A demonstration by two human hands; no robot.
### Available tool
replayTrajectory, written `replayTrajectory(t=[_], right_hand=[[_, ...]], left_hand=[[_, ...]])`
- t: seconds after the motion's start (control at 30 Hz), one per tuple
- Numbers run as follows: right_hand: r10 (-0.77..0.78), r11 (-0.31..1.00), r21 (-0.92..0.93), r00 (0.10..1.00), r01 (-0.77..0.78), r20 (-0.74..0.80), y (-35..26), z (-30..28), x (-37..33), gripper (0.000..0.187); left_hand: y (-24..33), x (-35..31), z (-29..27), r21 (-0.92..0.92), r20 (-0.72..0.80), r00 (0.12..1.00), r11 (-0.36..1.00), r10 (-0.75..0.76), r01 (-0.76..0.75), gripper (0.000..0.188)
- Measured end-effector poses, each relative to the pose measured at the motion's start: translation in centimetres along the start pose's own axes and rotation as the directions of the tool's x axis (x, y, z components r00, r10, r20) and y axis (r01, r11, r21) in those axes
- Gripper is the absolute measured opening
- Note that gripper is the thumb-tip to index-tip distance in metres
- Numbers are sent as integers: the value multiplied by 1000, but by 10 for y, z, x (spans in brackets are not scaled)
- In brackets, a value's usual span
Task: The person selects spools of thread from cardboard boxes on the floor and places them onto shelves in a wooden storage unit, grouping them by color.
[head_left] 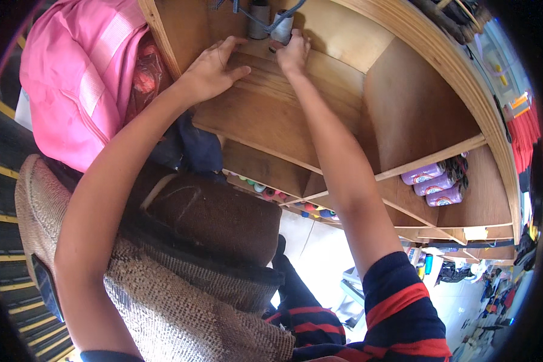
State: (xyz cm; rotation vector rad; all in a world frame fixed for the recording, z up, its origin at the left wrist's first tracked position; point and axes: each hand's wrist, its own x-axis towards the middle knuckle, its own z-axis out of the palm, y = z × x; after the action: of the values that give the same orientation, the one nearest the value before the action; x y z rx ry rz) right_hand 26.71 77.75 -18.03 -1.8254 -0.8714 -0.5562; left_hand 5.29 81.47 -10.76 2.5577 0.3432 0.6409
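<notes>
- We reach up into the wooden shelf (344, 96) with both hands.
- Our right hand (294, 54) is curled tight around the bottom of a grey spool (282, 27). The spool stands at the back of the top shelf, just beside a second grey spool (259, 21).
- Our left hand (214, 69) lies flat and open on the shelf board, fingers spread wide. It holds nothing.
- A grey cord (265, 21) hangs across both spools. We think it could snag, so we should move the spool slowly.
- We should keep the left hand pressed on the board. That helps us stay steady while we stretch.
- We should grip the spool low and keep it upright, so it does not bump its neighbour.
- A pink jacket (81, 78) hangs to the left, and purple bottles (434, 184) lie on a lower shelf, well away from our hands.
</notes>
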Motion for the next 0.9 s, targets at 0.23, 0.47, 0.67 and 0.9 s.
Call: replayTrajectory(t=[0.23, 0.47, 0.67, 0.9], right_hand=[[4, 992, 126, 998, -11, 62, 25, 33, 24, 41], [52, 923, 384, 995, -18, -80, 39, 47, 30, 52], [234, 839, 477, 965, -260, 114, 9, 28, 26, 54], [-36, 995, -87, 990, 48, 138, 35, 26, 5, 60]], left_hand=[[8, 2, -5, 16, 49, 993, 994, -107, 106, 48], [8, 3, -4, 11, 28, 996, 997, -82, 82, 45], [-1, -1, -3, 49, 17, 998, 997, -65, 64, 41], [1, 1, 0, 16, 181, 978, 995, -102, 100, 38]])
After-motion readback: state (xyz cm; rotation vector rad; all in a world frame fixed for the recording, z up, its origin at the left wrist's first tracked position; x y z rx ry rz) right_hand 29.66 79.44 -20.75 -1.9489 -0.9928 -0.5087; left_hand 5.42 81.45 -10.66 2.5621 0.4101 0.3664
